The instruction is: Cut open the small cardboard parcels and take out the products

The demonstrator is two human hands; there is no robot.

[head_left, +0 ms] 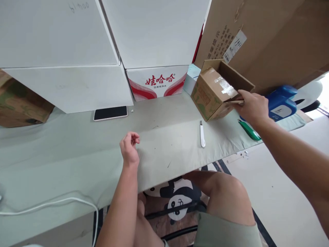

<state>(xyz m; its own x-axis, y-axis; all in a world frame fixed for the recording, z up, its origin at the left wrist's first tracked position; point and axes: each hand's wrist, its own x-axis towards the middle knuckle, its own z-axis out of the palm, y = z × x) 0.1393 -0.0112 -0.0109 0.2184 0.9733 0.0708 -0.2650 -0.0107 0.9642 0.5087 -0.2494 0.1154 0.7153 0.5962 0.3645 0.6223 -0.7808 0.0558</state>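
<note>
My right hand grips the near edge of a small brown cardboard box at the right back of the table. The box's top is open, and inside sits another carton sealed with shiny tape. My left hand hovers over the table's middle, fingers loosely curled in with nothing seen in them. Between the hands, nearer the box, lies a white utility knife. A phone with a dark screen rests beyond my left hand.
White cartons stand along the back, one with red lettering. A large cardboard sheet rises behind the box. Right of it are a blue bottle and a green object. A white cable crosses the cloth-covered table.
</note>
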